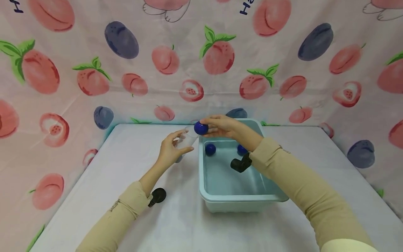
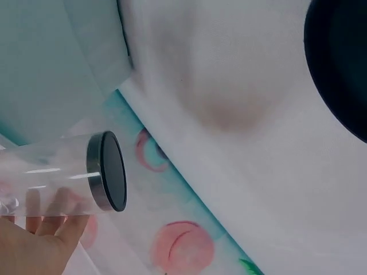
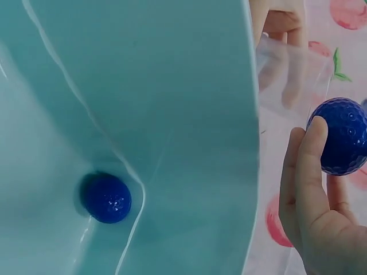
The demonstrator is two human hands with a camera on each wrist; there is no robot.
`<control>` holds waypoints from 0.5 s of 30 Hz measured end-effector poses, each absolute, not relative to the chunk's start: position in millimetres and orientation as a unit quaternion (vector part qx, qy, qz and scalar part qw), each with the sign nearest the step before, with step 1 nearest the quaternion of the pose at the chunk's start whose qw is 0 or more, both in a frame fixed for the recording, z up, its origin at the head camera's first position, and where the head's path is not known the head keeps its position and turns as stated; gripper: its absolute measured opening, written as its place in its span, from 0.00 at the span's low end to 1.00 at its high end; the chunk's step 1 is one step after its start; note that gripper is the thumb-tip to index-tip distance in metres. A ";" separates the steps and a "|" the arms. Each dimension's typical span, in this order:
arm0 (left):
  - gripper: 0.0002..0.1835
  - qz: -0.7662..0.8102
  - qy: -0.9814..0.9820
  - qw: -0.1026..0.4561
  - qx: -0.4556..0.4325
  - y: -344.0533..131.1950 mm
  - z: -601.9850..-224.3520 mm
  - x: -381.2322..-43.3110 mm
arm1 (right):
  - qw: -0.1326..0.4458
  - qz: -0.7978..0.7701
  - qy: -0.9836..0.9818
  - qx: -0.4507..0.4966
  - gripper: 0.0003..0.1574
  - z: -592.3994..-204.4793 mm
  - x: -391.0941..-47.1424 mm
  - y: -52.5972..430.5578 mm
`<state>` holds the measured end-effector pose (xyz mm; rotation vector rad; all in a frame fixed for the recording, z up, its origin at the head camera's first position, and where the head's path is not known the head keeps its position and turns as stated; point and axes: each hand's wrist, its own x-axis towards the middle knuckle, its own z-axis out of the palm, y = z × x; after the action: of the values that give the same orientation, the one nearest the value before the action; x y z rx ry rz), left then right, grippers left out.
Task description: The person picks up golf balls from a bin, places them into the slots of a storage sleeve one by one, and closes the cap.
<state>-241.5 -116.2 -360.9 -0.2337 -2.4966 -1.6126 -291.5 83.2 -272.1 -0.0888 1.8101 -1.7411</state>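
A clear plastic cylinder (image 1: 188, 139) leans in my left hand (image 1: 169, 149), its mouth up and toward the right. The left wrist view shows its dark disc-shaped bottom (image 2: 109, 171), with the fingers curled against the clear wall. My right hand (image 1: 224, 126) pinches a dark blue golf ball (image 1: 200, 128) by its fingertips. In the head view this ball overlaps the cylinder's rim; its dimples show in the right wrist view. Two more blue balls lie in the light blue basin, one by the left wall (image 1: 210, 149), the other (image 1: 242, 149) partly hidden by the right forearm.
The light blue basin (image 1: 244, 198) stands on the white-covered table (image 1: 176, 217), under my right forearm. Behind it hangs a fruit-print cloth (image 1: 138, 108). A black camera sits on each wrist, the left one (image 1: 158, 195) over the table, the right one (image 1: 240, 165) over the basin.
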 end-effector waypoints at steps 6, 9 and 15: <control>0.35 -0.537 -0.834 0.087 -0.089 -115.4 -360.9 -241.6 | 0.307 -0.666 0.679 -0.040 0.29 -270.5 -290.2 79.6; 0.35 -0.531 -0.837 0.091 -0.095 -116.3 -360.7 -242.2 | 0.305 -0.661 0.683 -0.048 0.28 -270.2 -291.4 79.4; 0.33 -0.551 -0.824 0.085 -0.102 -124.1 -366.2 -243.0 | 0.297 -0.636 0.711 -0.041 0.29 -271.4 -292.7 85.4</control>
<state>-243.0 -124.1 -366.2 -0.3054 -2.4567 -1.6434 -292.7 85.4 -271.4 -0.1085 1.8887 -1.6914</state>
